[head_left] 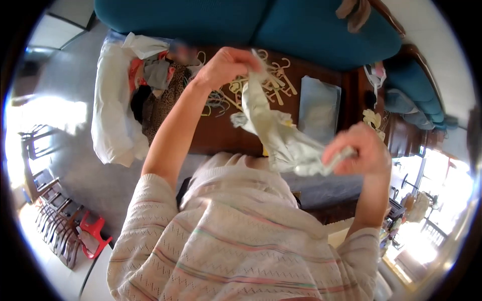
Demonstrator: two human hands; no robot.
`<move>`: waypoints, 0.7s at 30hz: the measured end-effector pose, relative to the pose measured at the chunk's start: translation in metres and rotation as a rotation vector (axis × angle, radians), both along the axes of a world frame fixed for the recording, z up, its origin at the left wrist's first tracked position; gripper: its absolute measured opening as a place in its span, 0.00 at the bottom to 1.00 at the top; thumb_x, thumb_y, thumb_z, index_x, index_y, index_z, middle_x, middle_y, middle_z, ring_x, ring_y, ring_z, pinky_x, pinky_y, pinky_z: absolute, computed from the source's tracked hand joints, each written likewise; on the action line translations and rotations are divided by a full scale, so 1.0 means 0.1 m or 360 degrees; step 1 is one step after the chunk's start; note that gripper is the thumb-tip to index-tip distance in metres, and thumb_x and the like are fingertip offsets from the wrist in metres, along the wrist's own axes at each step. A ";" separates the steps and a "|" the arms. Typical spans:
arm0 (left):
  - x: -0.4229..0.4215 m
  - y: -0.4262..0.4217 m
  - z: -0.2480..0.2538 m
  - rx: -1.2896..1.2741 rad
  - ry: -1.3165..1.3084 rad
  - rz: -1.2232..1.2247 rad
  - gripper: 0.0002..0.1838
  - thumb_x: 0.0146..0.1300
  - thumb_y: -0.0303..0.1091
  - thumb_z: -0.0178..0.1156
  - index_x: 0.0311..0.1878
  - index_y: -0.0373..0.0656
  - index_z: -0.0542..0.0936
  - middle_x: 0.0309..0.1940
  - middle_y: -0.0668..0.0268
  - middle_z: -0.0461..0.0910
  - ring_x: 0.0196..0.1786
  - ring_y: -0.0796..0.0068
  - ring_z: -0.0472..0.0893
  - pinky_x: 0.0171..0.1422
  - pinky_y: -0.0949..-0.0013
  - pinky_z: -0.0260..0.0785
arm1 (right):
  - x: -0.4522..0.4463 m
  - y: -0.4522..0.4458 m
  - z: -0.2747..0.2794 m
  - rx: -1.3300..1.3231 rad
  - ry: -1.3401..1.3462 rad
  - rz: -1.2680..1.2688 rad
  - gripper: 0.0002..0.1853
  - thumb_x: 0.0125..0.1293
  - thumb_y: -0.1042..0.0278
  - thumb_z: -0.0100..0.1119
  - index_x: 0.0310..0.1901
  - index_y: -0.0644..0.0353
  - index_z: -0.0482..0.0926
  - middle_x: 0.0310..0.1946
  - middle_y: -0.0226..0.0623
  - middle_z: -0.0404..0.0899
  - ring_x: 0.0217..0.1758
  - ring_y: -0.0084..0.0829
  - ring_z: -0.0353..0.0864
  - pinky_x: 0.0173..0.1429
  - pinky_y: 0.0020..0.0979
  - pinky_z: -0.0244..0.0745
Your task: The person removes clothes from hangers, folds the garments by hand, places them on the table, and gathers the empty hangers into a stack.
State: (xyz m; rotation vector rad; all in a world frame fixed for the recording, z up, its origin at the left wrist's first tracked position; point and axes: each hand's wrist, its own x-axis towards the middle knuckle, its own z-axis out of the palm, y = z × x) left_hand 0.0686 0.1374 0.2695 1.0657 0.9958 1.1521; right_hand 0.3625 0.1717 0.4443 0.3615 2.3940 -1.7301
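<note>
Cloth (275, 134), pale cream, long, crumpled; slanting rightward toward body: far end in closed left hand (227, 67), near end in closed right hand (362, 149).

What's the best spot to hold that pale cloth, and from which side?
Probably by its two ends, one hand from each side. The pale cloth stretches limp and bunched between the left hand, at the end higher in the picture, and the right hand, at the lower end. Gripped only mid-way, it would likely droop.
</note>
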 end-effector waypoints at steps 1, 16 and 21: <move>0.05 -0.02 0.15 0.0069 -0.0019 -0.0170 0.12 0.46 0.17 0.48 0.31 0.36 0.81 0.30 0.68 0.79 0.36 0.80 0.75 0.44 0.76 0.65 | -0.06 0.02 -0.05 0.0020 0.0060 -0.0155 0.15 0.59 0.63 0.63 0.46 0.58 0.78 0.31 0.29 0.79 0.28 0.16 0.75 0.30 0.18 0.67; 0.45 -0.04 0.79 0.0129 -0.0133 -0.0828 0.11 0.49 0.17 0.52 0.36 0.36 0.79 0.30 0.74 0.75 0.31 0.88 0.70 0.35 0.82 0.63 | -0.27 0.15 -0.64 -0.0450 -0.0082 -0.0817 0.22 0.61 0.72 0.57 0.57 0.67 0.69 0.47 0.32 0.75 0.48 0.19 0.71 0.55 0.21 0.65; 0.47 0.02 0.76 0.0199 -0.0138 -0.0640 0.13 0.54 0.17 0.53 0.43 0.37 0.78 0.37 0.72 0.77 0.40 0.86 0.73 0.47 0.79 0.67 | -0.34 0.03 -0.70 -0.0238 -0.0038 -0.0820 0.15 0.61 0.70 0.58 0.48 0.66 0.75 0.36 0.27 0.77 0.40 0.15 0.70 0.47 0.19 0.67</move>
